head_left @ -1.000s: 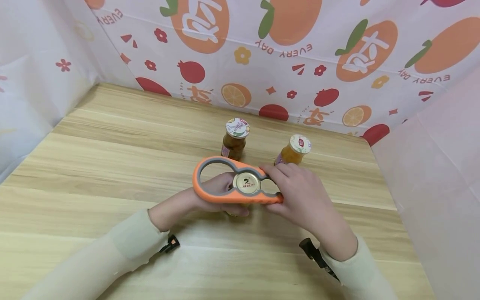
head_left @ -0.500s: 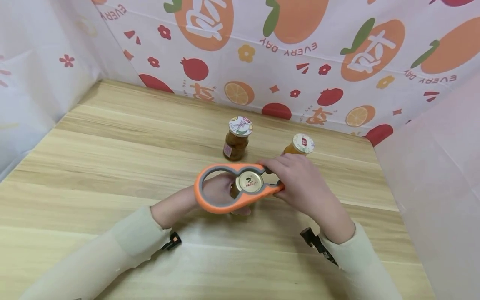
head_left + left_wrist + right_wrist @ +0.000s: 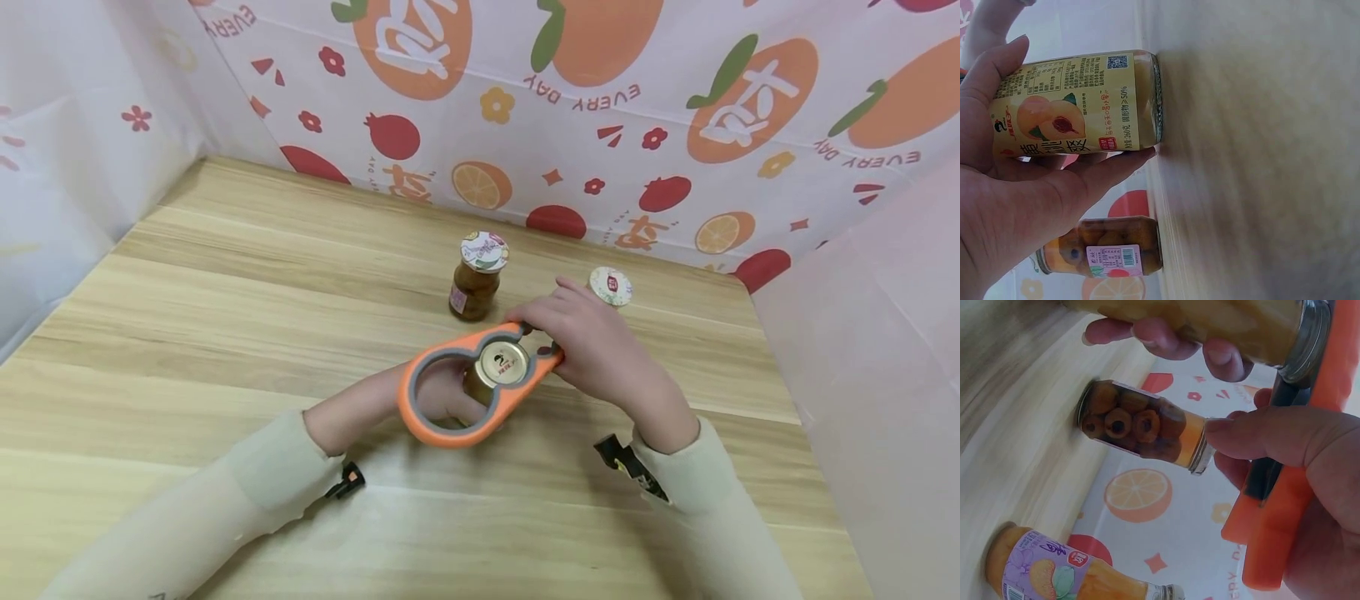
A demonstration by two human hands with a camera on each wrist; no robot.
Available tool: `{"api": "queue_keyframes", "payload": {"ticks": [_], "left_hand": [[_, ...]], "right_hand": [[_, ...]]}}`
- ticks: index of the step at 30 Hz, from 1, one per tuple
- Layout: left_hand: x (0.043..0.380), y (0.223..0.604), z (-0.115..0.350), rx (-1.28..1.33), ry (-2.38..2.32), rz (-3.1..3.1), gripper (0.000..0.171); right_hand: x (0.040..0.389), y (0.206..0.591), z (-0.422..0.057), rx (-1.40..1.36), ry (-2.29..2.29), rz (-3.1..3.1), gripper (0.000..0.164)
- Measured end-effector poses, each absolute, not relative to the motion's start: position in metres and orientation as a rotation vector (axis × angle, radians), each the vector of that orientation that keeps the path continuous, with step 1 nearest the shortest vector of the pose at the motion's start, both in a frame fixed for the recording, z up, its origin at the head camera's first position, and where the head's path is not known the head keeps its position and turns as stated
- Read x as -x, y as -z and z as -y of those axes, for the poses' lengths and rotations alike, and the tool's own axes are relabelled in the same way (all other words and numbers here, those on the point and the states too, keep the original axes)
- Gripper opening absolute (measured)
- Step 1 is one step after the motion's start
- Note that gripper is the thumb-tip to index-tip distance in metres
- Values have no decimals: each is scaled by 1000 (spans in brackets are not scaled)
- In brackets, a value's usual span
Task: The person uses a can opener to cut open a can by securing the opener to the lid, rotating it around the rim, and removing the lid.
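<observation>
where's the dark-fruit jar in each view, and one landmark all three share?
Head: dark-fruit jar just above centre, upright.
Left wrist: dark-fruit jar at lower left, sideways, lid to the left.
Right wrist: dark-fruit jar just left of centre, sideways, lid to the right.
Shared landmark: gold-lidded jar; dark-fruit jar is above it in head, below it in both wrist views.

I see soft, bright light around the orange opener (image 3: pixel 519 397). On its near side, glare and faint shadows mark the table (image 3: pixel 225 292).
</observation>
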State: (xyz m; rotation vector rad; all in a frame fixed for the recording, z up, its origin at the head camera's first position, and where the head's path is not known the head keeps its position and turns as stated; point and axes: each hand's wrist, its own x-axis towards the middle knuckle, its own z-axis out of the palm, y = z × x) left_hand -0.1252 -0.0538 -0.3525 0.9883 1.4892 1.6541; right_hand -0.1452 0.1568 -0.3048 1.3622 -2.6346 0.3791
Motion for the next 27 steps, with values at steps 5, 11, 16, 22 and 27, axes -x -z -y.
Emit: {"api": "queue_keyframes", "payload": {"ticks": [5,11,16,22,27], "left_hand": [[120,348,54,-1096,-1524,-1948,90],[119,348,55,-1083,-1547,-1910,89],[120,348,56,-1071,-1535,-1913,89],[121,349,56,-1121,-1573,-1871,89],[120,345,55,-1140,-1535,-1932,82]], "right_hand": [[149,305,-156,-1401,-427,2612,53],[149,305,-156,-1399,-441,2611,53],[149,304,-155,-1393,-447,2602,52],[149,304,-156,-1389,-454,2573,53],[148,302,-156,-1380,-474,2540,52]]}}
